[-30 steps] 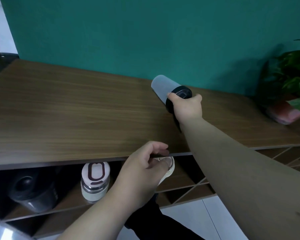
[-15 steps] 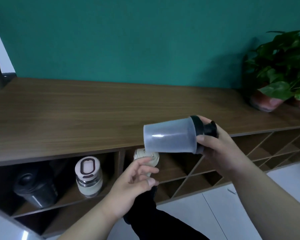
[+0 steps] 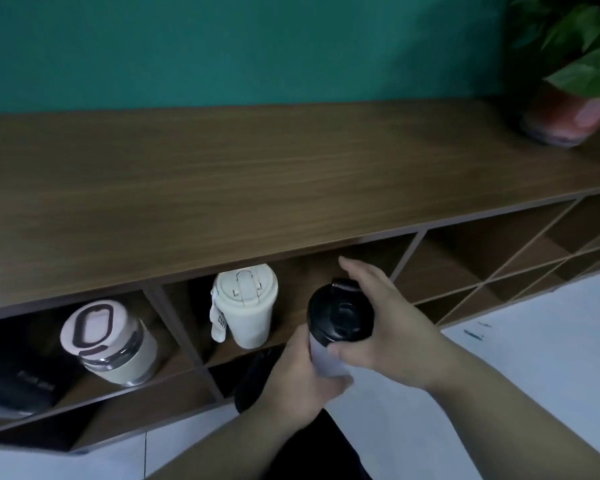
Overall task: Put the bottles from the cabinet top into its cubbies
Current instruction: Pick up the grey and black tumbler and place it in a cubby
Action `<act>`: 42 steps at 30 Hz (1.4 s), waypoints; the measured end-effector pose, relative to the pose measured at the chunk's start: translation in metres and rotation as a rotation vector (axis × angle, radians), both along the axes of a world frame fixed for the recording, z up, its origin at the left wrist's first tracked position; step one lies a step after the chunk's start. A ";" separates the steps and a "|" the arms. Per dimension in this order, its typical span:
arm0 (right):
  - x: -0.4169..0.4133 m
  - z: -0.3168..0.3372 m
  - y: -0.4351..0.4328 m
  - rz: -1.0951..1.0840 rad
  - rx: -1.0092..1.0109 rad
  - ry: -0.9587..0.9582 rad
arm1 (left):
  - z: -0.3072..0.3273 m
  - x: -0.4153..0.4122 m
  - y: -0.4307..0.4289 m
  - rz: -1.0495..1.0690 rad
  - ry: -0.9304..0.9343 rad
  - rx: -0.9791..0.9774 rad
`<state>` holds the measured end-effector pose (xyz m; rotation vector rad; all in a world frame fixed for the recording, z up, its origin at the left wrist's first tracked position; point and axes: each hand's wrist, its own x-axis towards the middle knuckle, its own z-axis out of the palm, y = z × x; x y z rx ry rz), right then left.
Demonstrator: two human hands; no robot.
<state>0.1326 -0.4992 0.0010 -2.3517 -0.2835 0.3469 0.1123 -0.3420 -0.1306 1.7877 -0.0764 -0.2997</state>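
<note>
A translucent shaker bottle with a black lid is held upright in front of the cabinet's cubbies. My left hand wraps its lower body and my right hand grips it at the lid. A cream coffee cup stands in the second top cubby. A glass jar with a pink lid and a dark bottle share the leftmost cubby. The wooden cabinet top carries no bottles in view.
A potted plant stands on the cabinet top at the far right against the teal wall. Further open cubbies run to the right. White floor tiles lie below, and my dark trouser leg is near the cabinet.
The shaker bottle went from lying sideways in my right hand to upright, lower and nearer the cubbies. My left hand let go of the cream cup and took the bottle's body.
</note>
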 end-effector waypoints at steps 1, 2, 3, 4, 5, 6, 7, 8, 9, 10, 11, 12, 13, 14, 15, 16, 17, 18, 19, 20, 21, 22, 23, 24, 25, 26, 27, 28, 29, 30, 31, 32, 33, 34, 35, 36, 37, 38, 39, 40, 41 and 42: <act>0.003 -0.010 0.005 -0.091 0.034 -0.008 | -0.007 0.007 -0.008 0.027 -0.012 -0.004; 0.007 -0.019 0.008 -0.158 0.059 -0.009 | -0.016 0.015 -0.014 0.060 -0.008 -0.020; 0.012 -0.028 0.011 -0.193 0.070 -0.013 | -0.023 0.023 -0.020 0.089 -0.008 -0.015; 0.018 -0.036 0.013 -0.197 0.068 -0.023 | -0.029 0.031 -0.024 0.125 -0.014 0.020; 0.026 -0.043 0.012 -0.178 0.061 -0.032 | -0.034 0.039 -0.026 0.158 -0.039 0.072; 0.034 -0.049 0.011 -0.152 0.060 -0.034 | -0.038 0.045 -0.028 0.195 -0.058 0.093; 0.043 -0.054 0.009 -0.127 0.066 -0.027 | -0.040 0.052 -0.029 0.232 -0.078 0.099; 0.051 -0.058 0.007 -0.102 0.074 -0.015 | -0.042 0.057 -0.032 0.273 -0.112 0.134; 0.059 -0.061 0.004 -0.081 0.079 -0.007 | -0.043 0.062 -0.034 0.314 -0.154 0.187; 0.066 -0.064 0.003 -0.065 0.080 0.001 | -0.044 0.066 -0.036 0.342 -0.192 0.250; 0.072 -0.067 0.000 -0.055 0.082 0.006 | -0.046 0.070 -0.037 0.366 -0.213 0.281; 0.078 -0.072 -0.002 -0.051 0.091 0.007 | -0.048 0.073 -0.037 0.376 -0.213 0.303; 0.083 -0.076 -0.003 -0.053 0.107 0.011 | -0.052 0.076 -0.037 0.380 -0.209 0.324; 0.087 -0.080 -0.005 -0.056 0.128 0.023 | -0.054 0.077 -0.037 0.382 -0.189 0.335; 0.091 -0.084 -0.006 -0.057 0.152 0.038 | -0.055 0.078 -0.036 0.388 -0.152 0.333; 0.094 -0.088 -0.007 -0.057 0.177 0.050 | -0.056 0.078 -0.036 0.400 -0.108 0.323; 0.097 -0.091 -0.009 -0.057 0.198 0.056 | -0.057 0.079 -0.037 0.413 -0.070 0.325; 0.100 -0.093 -0.010 -0.057 0.217 0.057 | -0.058 0.080 -0.038 0.423 -0.046 0.337; 0.102 -0.096 -0.011 -0.057 0.231 0.060 | -0.060 0.081 -0.038 0.426 -0.026 0.356; 0.104 -0.098 -0.011 -0.056 0.245 0.064 | -0.062 0.082 -0.039 0.426 -0.007 0.369; 0.105 -0.100 -0.011 -0.052 0.258 0.064 | -0.062 0.083 -0.039 0.428 0.012 0.373; 0.106 -0.102 -0.011 -0.049 0.272 0.060 | -0.062 0.084 -0.040 0.429 0.028 0.374; 0.106 -0.103 -0.011 -0.046 0.287 0.054 | -0.063 0.084 -0.039 0.426 0.035 0.380; 0.106 -0.105 -0.012 -0.042 0.301 0.046 | -0.063 0.083 -0.040 0.423 0.037 0.387; 0.106 -0.107 -0.012 -0.035 0.305 0.034 | -0.063 0.083 -0.040 0.424 0.034 0.393; 0.106 -0.108 -0.012 -0.029 0.309 0.019 | -0.063 0.083 -0.040 0.428 0.033 0.397; 0.106 -0.109 -0.013 -0.025 0.313 0.008 | -0.063 0.083 -0.040 0.430 0.035 0.403; 0.107 -0.112 -0.014 -0.025 0.322 -0.003 | -0.063 0.083 -0.040 0.432 0.035 0.410; 0.106 -0.114 -0.014 -0.027 0.332 -0.011 | -0.064 0.083 -0.040 0.435 0.033 0.418; 0.106 -0.116 -0.015 -0.029 0.349 -0.015 | -0.064 0.084 -0.040 0.438 0.029 0.423; 0.105 -0.118 -0.015 -0.036 0.365 -0.016 | -0.063 0.084 -0.040 0.438 0.029 0.426; 0.104 -0.121 -0.015 -0.049 0.380 -0.021 | -0.063 0.084 -0.040 0.434 0.030 0.426; 0.102 -0.121 -0.014 -0.064 0.388 -0.027 | -0.063 0.084 -0.039 0.429 0.028 0.425; 0.100 -0.122 -0.014 -0.077 0.394 -0.032 | -0.063 0.084 -0.039 0.422 0.027 0.424; 0.099 -0.122 -0.013 -0.091 0.398 -0.033 | -0.063 0.084 -0.038 0.416 0.025 0.424; 0.097 -0.124 -0.012 -0.103 0.408 -0.035 | -0.063 0.084 -0.038 0.411 0.024 0.422; 0.096 -0.125 -0.012 -0.116 0.416 -0.039 | -0.064 0.084 -0.037 0.406 0.023 0.420; 0.094 -0.125 -0.012 -0.126 0.432 -0.043 | -0.064 0.084 -0.037 0.402 0.022 0.415; 0.093 -0.124 -0.011 -0.134 0.439 -0.044 | -0.064 0.084 -0.037 0.400 0.018 0.410; 0.093 -0.124 -0.010 -0.140 0.443 -0.045 | -0.064 0.084 -0.036 0.399 0.014 0.405; 0.093 -0.124 -0.010 -0.143 0.444 -0.043 | -0.064 0.084 -0.036 0.398 0.009 0.406; 0.093 -0.126 -0.011 -0.143 0.443 -0.036 | -0.064 0.084 -0.036 0.397 0.007 0.405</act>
